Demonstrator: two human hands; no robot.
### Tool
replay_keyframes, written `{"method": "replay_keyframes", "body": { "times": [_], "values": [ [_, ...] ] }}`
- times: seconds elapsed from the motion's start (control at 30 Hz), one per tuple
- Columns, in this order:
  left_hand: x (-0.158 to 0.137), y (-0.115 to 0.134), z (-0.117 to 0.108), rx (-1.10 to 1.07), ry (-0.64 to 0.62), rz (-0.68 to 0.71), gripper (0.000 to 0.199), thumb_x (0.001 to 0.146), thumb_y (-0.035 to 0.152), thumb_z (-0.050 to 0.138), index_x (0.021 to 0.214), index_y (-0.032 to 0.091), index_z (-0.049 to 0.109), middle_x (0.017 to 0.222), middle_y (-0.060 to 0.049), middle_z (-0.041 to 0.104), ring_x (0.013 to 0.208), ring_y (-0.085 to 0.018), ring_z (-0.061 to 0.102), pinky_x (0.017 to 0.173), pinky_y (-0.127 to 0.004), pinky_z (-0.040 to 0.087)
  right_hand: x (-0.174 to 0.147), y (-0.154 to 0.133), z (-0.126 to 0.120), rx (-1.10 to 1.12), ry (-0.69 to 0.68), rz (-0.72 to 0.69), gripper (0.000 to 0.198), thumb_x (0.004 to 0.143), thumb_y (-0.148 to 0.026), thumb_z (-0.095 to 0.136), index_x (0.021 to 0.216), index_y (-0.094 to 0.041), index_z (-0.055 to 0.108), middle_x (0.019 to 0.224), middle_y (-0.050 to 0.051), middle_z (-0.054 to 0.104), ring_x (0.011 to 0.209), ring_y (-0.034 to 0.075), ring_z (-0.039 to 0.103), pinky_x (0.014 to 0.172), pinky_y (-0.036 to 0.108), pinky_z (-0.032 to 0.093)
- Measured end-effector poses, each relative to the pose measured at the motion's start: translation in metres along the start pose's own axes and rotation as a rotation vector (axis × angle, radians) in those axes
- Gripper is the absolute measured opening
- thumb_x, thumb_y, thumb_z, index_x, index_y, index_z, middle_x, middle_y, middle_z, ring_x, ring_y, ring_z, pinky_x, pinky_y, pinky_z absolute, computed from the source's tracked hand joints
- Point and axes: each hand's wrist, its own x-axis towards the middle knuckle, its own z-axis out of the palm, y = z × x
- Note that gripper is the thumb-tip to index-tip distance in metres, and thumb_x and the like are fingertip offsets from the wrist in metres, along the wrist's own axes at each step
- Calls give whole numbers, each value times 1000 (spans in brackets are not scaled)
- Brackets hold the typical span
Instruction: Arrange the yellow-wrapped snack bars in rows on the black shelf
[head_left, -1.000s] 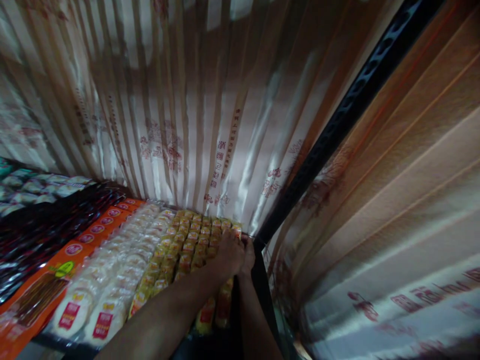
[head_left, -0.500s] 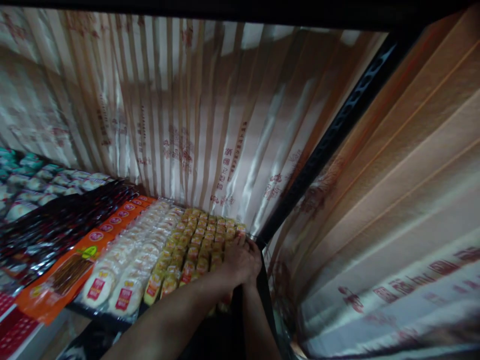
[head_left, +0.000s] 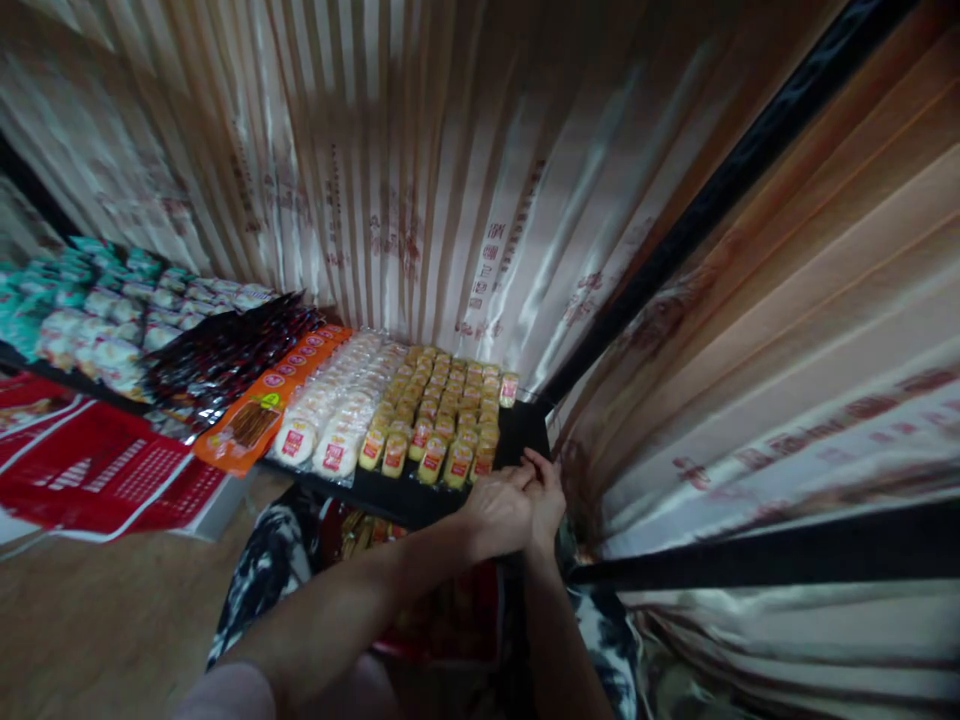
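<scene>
My left hand (head_left: 496, 508) and my right hand (head_left: 549, 492) come together at the front right of a dark shelf (head_left: 521, 432), overlapping in this view. The left fingers are mostly hidden against the right hand. On the right hand the fingers are partly bent and apart, with nothing visible in them. Just beyond the hands stand rows of small yellow wrapped snack packets (head_left: 435, 400) with red labels. One single packet (head_left: 508, 389) stands at the back, starting a further column on the right. Below my forearms is a red box (head_left: 480, 615) with yellow packets (head_left: 364, 532) in it.
Left along the shelf lie white round packets (head_left: 337, 450), orange packs (head_left: 251, 430), dark shiny packs (head_left: 225, 355) and green-white packets (head_left: 97, 290). A red carton (head_left: 97, 460) stands at lower left. A black post (head_left: 675, 250) and pleated curtains (head_left: 420, 180) bound the corner.
Both hands have drawn back from the shelf's rear right corner to its front edge. The single packet at the back is now uncovered. The view has tilted down, showing the red box.
</scene>
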Motion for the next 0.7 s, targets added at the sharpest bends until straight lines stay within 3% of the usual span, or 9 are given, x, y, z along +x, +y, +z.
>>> {"method": "replay_keyframes", "body": {
  "times": [0.17, 0.27, 0.37, 0.5, 0.6, 0.7],
  "values": [
    [-83, 3, -5, -195, 76, 132, 37, 86, 17, 39, 119, 16, 54, 126, -11, 54, 119, -22, 46, 105, -34, 33, -76, -24, -18, -7, -179, -103, 31, 70, -25, 47, 94, -20, 65, 96, 6, 64, 88, 20, 60, 80, 34, 47],
    [-128, -7, 6, -335, 103, 76, 34, 85, 16, 39, 113, 17, 58, 120, -10, 57, 115, -18, 49, 101, -29, 38, -120, -15, -23, -69, -366, -140, 28, 70, -21, 47, 90, -23, 67, 94, 5, 67, 90, 20, 61, 82, 34, 48],
    [-157, -28, 30, -435, 90, -113, 29, 84, 18, 39, 101, 18, 62, 109, -8, 61, 105, -16, 55, 93, -26, 43, -148, 10, -17, -148, -566, -73, 30, 66, -15, 48, 87, -24, 68, 90, 5, 70, 85, 20, 64, 80, 33, 49],
    [-167, -68, 68, -373, -18, -638, 28, 74, 13, 43, 91, 19, 65, 98, -7, 66, 95, -18, 59, 89, -29, 44, -154, 45, 4, -426, -768, 72, 32, 71, -12, 45, 91, -22, 69, 91, 8, 72, 85, 22, 66, 79, 33, 49],
    [-165, -94, 90, -371, -67, -740, 18, 66, 16, 55, 79, 19, 67, 86, -8, 69, 85, -22, 62, 80, -32, 47, -149, 64, 21, -617, -884, 156, 34, 76, -9, 41, 93, -20, 69, 95, 10, 71, 89, 22, 66, 80, 31, 47],
    [-161, -107, 107, -412, -42, -740, 10, 61, 20, 64, 71, 19, 66, 80, -9, 70, 82, -24, 64, 78, -32, 48, -149, 76, 34, -715, -955, 215, 29, 79, -12, 42, 87, -18, 70, 95, 12, 71, 89, 21, 66, 79, 30, 47]
  ]
}}
